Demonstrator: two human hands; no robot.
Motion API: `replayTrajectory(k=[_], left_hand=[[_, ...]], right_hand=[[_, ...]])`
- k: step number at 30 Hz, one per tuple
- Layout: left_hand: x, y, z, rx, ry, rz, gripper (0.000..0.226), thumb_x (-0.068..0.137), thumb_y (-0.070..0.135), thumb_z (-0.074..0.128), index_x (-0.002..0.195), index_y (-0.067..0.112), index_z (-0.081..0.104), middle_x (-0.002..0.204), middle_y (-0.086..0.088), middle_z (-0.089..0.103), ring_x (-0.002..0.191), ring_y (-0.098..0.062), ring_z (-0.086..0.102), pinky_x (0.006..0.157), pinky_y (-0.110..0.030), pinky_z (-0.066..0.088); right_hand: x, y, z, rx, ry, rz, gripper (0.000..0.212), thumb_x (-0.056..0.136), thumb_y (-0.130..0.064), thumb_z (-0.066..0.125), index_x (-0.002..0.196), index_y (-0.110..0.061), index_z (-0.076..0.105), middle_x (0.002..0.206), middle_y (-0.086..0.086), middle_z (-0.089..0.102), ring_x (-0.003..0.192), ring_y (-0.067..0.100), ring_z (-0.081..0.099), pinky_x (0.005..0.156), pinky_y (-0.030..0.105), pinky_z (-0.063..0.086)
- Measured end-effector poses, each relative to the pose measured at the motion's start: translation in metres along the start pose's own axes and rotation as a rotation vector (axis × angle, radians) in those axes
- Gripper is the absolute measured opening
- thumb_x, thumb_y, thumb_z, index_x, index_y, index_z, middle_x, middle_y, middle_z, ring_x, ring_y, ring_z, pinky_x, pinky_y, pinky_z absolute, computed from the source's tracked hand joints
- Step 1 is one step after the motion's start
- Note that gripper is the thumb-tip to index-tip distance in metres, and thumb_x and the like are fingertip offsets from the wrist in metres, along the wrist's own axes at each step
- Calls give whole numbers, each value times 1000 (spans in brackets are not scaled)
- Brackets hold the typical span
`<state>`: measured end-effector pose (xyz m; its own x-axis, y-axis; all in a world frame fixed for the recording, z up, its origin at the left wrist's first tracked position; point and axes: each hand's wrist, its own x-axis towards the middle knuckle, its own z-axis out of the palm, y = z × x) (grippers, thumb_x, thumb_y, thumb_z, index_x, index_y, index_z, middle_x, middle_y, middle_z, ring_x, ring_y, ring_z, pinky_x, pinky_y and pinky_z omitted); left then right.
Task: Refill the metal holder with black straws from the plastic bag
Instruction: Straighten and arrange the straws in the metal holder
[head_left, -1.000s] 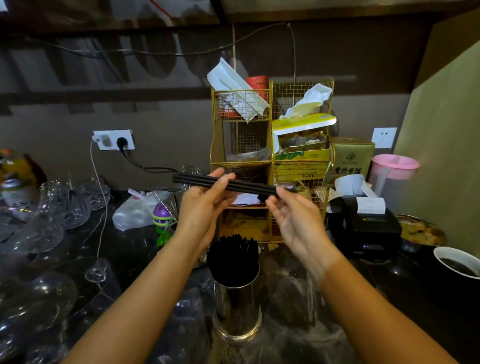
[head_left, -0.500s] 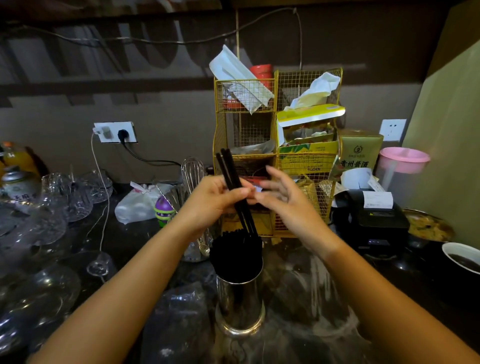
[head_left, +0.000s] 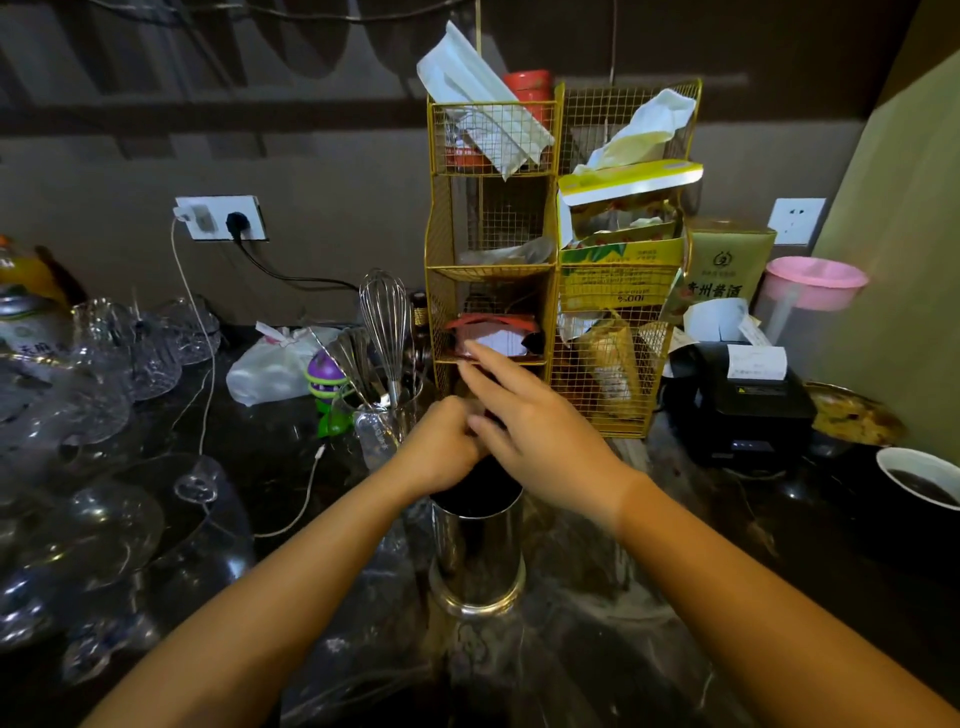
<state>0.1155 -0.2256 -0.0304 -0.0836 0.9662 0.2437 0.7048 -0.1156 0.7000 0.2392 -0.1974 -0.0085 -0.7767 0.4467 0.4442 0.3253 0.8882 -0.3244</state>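
Head view, dim, both hands over the mouth of the metal holder (head_left: 478, 551). Left hand (head_left: 441, 452) curled into a loose fist right at the holder rim, at its 10 o'clock; looks closed on something but I cannot tell what, the fingers hide it. Right hand (head_left: 535, 431) spread flat, fingers released, resting over the top of the holder at 1 o'clock, grasping nothing I can see. Black straws (head_left: 480, 491) show as a dark mass packed inside the holder just under the hands.

Risks, my call: holder is tall and narrow on a flared base, a sideways push from either hand could tip it onto the surface (head_left: 701, 597). Straws pressed down unevenly may buckle or spring back out. Crumpled clear plastic bag (head_left: 363, 613), hard to see, lies around the holder at 7 o'clock; a sliding forearm could drag it and nudge the base.

Containers: glass cup (head_left: 384, 426) at the holder's 11 o'clock holds a whisk (head_left: 384, 317) and other utensils. Gold wire rack (head_left: 519, 270) at 12 o'clock has papers, boxes, a red cup. White bowl (head_left: 914, 473) at 3 o'clock holds dark liquid.
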Motion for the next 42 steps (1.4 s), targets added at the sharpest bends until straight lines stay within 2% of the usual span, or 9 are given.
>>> replayTrajectory(k=[3, 5, 8, 12, 15, 19, 27, 37, 42], left_hand=[[-3, -9, 8, 157, -34, -34, 18, 78, 7, 48, 64, 12, 58, 70, -11, 62, 78, -32, 59, 65, -35, 44], [-5, -14, 13, 330, -9, 12, 19, 81, 13, 49, 89, 3, 62, 96, -18, 64, 96, -34, 55, 81, -41, 45], [-7, -14, 15, 534, -35, -12, 35, 84, 21, 47, 115, 8, 55, 130, -11, 49, 122, -28, 36, 101, -44, 28], [-10, -20, 19, 575, -73, -4, 43, 88, 26, 43, 130, 18, 40, 147, -5, 30, 137, -21, 18, 109, -42, 16], [-14, -27, 20, 532, -117, -16, 48, 91, 30, 38, 137, 23, 25, 152, -1, 23, 140, -18, 12, 112, -43, 12], [-18, -35, 20, 541, -169, -32, 50, 93, 34, 31, 139, 23, 13, 153, -1, 15, 142, -17, 6, 115, -44, 5], [-16, -36, 14, 533, -202, -37, 52, 94, 35, 27, 140, 21, 6, 154, -2, 8, 142, -16, -1, 115, -45, -1], [-47, -36, -37, 616, 0, -74, 57, 92, 38, 29, 140, 23, 0, 154, -2, -1, 141, -16, -9, 115, -41, -4], [-83, -64, -53, 635, 44, -155, 68, 83, 55, 19, 139, 23, -1, 154, -1, 0, 136, -10, -11, 116, -43, 0]], right_hand=[[-8, 5, 10, -5, -99, 53, 58, 94, -25, 41, 144, -14, 14, 157, -2, 4, 143, 10, 7, 112, 20, 16], [-12, 7, 15, -24, -122, 60, 61, 94, -27, 42, 144, -14, 10, 157, 0, 3, 144, 11, 6, 110, 17, 11], [-16, 12, 23, -50, -148, 87, 64, 94, -31, 40, 144, -13, 5, 157, 2, 3, 144, 11, 4, 107, 15, 4], [-20, 19, 32, -33, -271, 185, 66, 94, -38, 33, 144, -9, 0, 157, 6, -3, 144, 13, -3, 108, 17, -2], [-22, 24, 39, 4, -369, 259, 69, 94, -42, 29, 143, -8, -4, 157, 8, -6, 144, 14, -8, 110, 21, -5], [-23, 27, 46, -9, -461, 298, 71, 93, -48, 23, 143, -9, -9, 156, 7, -13, 142, 15, -15, 119, 34, -5], [-18, 26, 41, -24, -478, 299, 72, 92, -50, 20, 142, -10, -13, 155, 6, -17, 141, 15, -18, 115, 32, -8], [10, -2, 38, 4, -385, 173, 72, 91, -51, 22, 142, -14, -12, 156, 3, -16, 142, 13, -17, 115, 31, -6], [17, -25, 55, 25, -391, 61, 72, 91, -50, 25, 142, -15, -13, 155, 2, -17, 141, 12, -19, 113, 29, -9]])
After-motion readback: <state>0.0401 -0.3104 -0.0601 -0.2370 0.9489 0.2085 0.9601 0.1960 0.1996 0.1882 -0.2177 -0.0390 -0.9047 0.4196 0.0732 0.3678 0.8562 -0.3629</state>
